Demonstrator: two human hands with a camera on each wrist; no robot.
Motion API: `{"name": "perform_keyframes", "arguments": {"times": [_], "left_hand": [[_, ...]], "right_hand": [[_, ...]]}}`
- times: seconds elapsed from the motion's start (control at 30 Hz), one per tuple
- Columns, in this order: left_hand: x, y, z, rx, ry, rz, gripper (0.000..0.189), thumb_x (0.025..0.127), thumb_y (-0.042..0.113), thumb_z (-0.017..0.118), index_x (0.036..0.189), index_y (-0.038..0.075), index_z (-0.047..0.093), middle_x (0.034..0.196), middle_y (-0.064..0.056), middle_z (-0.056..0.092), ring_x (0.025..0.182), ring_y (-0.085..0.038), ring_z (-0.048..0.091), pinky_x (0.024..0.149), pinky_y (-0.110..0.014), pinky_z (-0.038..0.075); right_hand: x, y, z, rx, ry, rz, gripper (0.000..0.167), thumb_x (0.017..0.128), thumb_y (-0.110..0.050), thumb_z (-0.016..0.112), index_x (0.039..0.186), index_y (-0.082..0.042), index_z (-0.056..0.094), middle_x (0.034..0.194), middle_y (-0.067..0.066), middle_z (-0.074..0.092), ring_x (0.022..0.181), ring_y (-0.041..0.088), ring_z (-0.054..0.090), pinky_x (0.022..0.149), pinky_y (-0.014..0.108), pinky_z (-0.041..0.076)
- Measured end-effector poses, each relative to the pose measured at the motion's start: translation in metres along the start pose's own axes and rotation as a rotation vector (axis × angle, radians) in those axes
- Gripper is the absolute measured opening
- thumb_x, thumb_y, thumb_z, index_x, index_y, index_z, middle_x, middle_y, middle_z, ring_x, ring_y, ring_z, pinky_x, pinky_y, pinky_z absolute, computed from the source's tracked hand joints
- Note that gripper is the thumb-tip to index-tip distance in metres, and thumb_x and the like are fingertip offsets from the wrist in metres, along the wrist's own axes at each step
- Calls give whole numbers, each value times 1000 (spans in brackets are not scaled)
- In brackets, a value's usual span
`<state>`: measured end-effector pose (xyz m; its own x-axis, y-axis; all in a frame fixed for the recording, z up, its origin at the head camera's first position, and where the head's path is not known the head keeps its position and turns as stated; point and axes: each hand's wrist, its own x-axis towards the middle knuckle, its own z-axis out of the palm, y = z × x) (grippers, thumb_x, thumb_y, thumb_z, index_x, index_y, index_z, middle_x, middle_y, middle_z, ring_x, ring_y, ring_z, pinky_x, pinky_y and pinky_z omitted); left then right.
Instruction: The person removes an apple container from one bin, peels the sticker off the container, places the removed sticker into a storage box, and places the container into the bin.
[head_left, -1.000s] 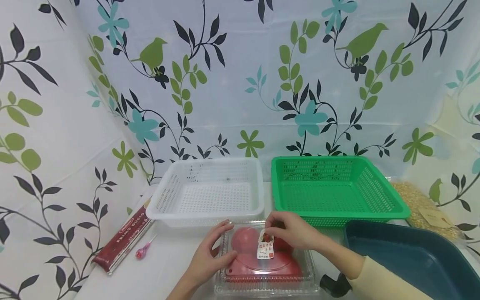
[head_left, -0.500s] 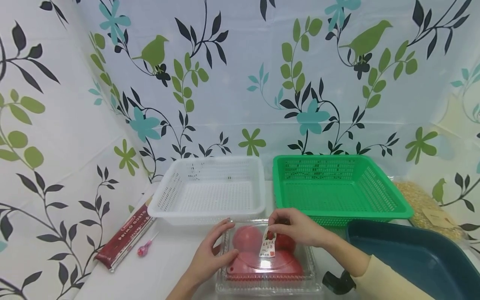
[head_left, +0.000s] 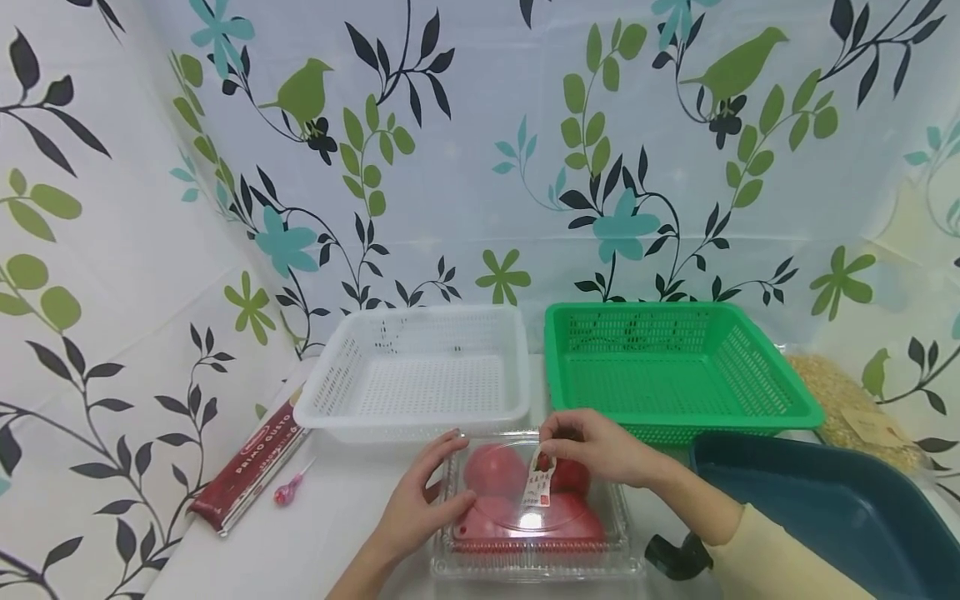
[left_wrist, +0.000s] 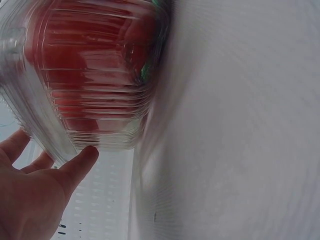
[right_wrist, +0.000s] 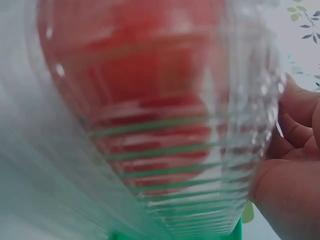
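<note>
I see the label (head_left: 537,488) on the lid of the clear box (head_left: 536,570), between both hands and nearer the right hand (head_left: 596,447). Right thumb and fingers pinch its far end; from them the label runs toward the person and slightly left. Its long axis is mostly front-to-back, strawberry end at the fingertips. I can't tell how much sticks down. The left hand (head_left: 422,502) touches the box's left side, fingers spread apart. Beyond are white (head_left: 431,387) and green baskets (head_left: 637,387).
</note>
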<state>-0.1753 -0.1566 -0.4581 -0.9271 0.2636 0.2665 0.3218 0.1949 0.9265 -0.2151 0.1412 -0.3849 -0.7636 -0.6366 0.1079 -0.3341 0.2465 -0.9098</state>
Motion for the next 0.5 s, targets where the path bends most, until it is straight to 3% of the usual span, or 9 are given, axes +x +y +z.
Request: {"name": "perform_keyframes", "arguments": {"times": [0.23,0.5], "left_hand": [[2,1,0,-4,-2,-15,61,86,14,81,142,10,57,157,-10,38,144,-38,32,106,-50,45],[2,2,1,-17,5,-31,62,85,15,82,142,12,57,157,-13,37,144,-37,32,107,-51,44]], "right_hand": [[-5,-3,-9,12,61,55,11,102,-17,62,101,-6,63,92,9,63,85,34,56,67,30,52],[-23,-9,-26,12,64,28,15,103,-17,60,103,-2,62,97,12,62,92,27,58,81,33,54]]}}
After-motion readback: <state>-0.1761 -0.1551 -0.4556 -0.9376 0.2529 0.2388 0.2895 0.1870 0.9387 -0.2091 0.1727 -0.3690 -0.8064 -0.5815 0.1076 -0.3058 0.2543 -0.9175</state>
